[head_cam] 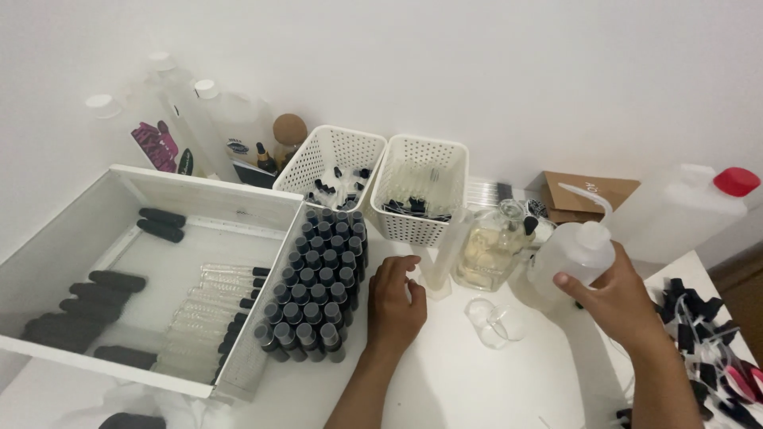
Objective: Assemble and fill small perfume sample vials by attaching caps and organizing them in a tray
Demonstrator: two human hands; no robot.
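Left hand (pixel 395 302): loosely curled, empty, resting on counter (pixel 445 381) beside block of dark-capped vials (pixel 318 282), near measuring cylinder (pixel 445 254). Right hand (pixel 616 298): closed around squeeze bottle (pixel 574 253), right of small beaker (pixel 493 322). Step, judged: dispensing. Next: spout aimed over vessel.

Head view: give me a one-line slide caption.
Right hand grips a squeeze wash bottle; left hand rests beside upright dark-capped vials.

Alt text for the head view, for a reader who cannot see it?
On a white table, the right hand grips a squeeze wash bottle while the left hand rests beside rows of black-capped vials. Behind stand two white perforated baskets and a glass jar.
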